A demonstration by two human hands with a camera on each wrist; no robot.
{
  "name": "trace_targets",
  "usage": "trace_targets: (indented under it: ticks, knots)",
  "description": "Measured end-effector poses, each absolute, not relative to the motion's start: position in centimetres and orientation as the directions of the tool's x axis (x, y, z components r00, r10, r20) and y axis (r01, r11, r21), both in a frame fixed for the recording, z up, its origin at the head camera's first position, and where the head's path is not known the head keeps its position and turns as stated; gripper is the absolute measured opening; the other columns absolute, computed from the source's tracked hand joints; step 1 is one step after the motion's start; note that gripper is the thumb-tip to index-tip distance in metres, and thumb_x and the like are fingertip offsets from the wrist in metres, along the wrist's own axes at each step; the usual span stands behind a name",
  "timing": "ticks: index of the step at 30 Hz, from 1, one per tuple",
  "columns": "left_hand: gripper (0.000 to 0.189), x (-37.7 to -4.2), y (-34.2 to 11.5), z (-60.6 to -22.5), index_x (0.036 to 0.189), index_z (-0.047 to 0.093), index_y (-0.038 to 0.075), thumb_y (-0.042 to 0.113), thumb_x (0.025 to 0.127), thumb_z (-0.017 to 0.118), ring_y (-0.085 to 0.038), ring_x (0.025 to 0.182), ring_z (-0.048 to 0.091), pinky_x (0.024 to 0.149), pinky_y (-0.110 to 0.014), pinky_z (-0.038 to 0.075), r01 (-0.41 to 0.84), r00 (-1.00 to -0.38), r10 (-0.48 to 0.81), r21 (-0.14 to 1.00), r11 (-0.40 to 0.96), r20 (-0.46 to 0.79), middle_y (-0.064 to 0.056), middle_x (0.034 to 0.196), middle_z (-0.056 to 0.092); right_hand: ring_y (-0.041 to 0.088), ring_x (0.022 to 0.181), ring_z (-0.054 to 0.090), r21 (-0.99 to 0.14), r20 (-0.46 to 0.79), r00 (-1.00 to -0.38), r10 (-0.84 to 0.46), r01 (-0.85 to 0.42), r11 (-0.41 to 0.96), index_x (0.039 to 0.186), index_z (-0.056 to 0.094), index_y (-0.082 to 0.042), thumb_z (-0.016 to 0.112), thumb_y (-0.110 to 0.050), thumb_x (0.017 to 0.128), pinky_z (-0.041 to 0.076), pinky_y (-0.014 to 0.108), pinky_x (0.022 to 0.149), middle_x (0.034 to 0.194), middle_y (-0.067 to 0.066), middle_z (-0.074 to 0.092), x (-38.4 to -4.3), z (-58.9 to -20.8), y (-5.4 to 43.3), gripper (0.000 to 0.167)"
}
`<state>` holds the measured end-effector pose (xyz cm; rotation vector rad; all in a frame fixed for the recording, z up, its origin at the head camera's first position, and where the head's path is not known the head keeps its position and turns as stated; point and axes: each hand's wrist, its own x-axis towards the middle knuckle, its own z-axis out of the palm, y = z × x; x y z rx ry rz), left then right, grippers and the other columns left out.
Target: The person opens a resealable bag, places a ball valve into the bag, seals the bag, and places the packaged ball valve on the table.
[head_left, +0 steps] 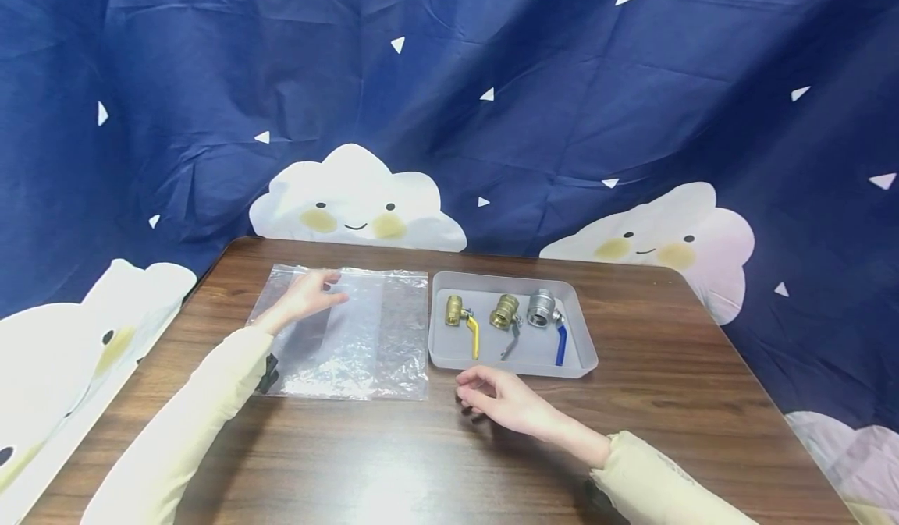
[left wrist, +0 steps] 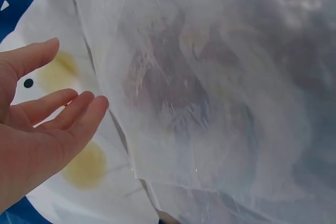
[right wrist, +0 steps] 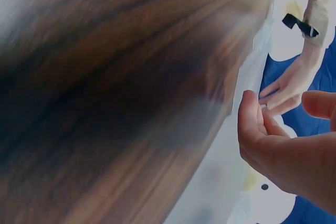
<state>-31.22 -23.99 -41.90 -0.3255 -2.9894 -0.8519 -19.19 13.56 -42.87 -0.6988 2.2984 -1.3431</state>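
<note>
My left hand [head_left: 307,296] hovers over a clear zip bag [head_left: 403,338] lying flat on the table; its fingers are loosely bent and hold nothing. In the left wrist view that hand [left wrist: 50,114] shows thumb and fingers apart. My right hand [head_left: 509,402] is in front of a translucent plastic tray [head_left: 516,282], fingers relaxed and holding nothing. Inside the tray lie three ball valves: a small brass ball valve [head_left: 453,310] with a yellow lever, a brass ball valve [head_left: 504,311] with a grey lever, and a larger silver ball valve [head_left: 541,307] with a blue lever.
The brown wooden table [head_left: 337,447] carries the bag on the left and the tray right beside it. Behind the table hangs a blue curtain [head_left: 520,158] printed with white clouds and triangles. A black strap [right wrist: 300,25] is on the left wrist.
</note>
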Motion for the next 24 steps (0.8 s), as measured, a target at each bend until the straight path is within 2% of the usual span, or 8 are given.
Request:
trace_targets:
  ticks: [9,16,19,20,22,24]
  knots:
    - [0.054,-32.4,-24.1,-41.9,0.130,0.053,-0.014,0.022,0.092,0.064,-0.047,0.117,0.060,0.102,-0.054,0.050,0.104,-0.992,0.123,0.561,0.821,0.003,-0.034,0.126,0.061,0.034,0.103,0.069,-0.904,-0.171,-0.814,-0.556,-0.095,0.417,0.127,0.053,0.013,0.056,-0.019,0.100,0.061,0.032,0.085,0.113,0.026,0.067,-18.8,-43.2,11.6,0.042]
    - [0.055,-33.2,-24.1,-42.0,0.128,0.055,-0.016,0.024,0.091,0.064,-0.047,0.118,0.060,0.103,-0.053,0.048,0.054,-0.996,0.083,0.511,0.858,-0.034,-0.032,0.124,0.063,0.033,0.100,0.070,-0.914,-0.198,-0.814,-0.546,-0.048,0.403,0.127,0.051,0.017,0.055,-0.015,0.099,0.061,0.033,0.086,0.112,0.028,0.066,-19.1,-43.4,10.5,0.043]
    - [0.053,-33.4,-24.0,-42.0,0.123,0.059,-0.015,0.026,0.089,0.066,-0.045,0.112,0.063,0.097,-0.050,0.051,0.043,-0.997,0.067,0.485,0.874,-0.030,-0.031,0.122,0.065,0.033,0.103,0.070,-0.924,-0.232,-0.810,-0.539,0.010,0.383,0.128,0.049,0.019,0.055,-0.014,0.099,0.060,0.035,0.089,0.115,0.030,0.065,-19.3,-43.5,10.1,0.044]
    - [0.048,-33.5,-24.0,-42.0,0.115,0.063,-0.014,0.026,0.089,0.067,-0.043,0.103,0.065,0.091,-0.047,0.053,0.037,-0.998,0.059,0.482,0.875,-0.030,-0.029,0.114,0.068,0.033,0.103,0.070,-0.926,-0.244,-0.809,-0.535,0.030,0.377,0.128,0.049,0.020,0.055,-0.013,0.099,0.060,0.036,0.090,0.115,0.031,0.065,-19.4,-43.6,10.0,0.044]
    - [0.038,-33.7,-23.9,-42.0,0.088,0.065,-0.010,0.028,0.088,0.069,-0.032,0.075,0.064,0.071,-0.036,0.052,0.022,-0.999,0.043,0.485,0.875,-0.033,-0.021,0.085,0.069,0.033,0.105,0.070,-0.928,-0.270,-0.807,-0.525,0.071,0.367,0.129,0.048,0.020,0.055,-0.013,0.099,0.059,0.036,0.093,0.116,0.030,0.065,-19.6,-43.6,9.8,0.044]
    - [0.041,-33.9,-23.9,-42.0,0.062,0.053,0.002,0.030,0.086,0.070,-0.018,0.055,0.046,0.054,-0.027,0.039,0.009,-0.999,0.035,0.494,0.870,-0.042,-0.006,0.059,0.053,0.032,0.106,0.070,-0.930,-0.288,-0.803,-0.521,0.104,0.353,0.129,0.048,0.020,0.055,-0.011,0.098,0.059,0.036,0.095,0.117,0.030,0.064,-19.8,-43.6,9.6,0.044]
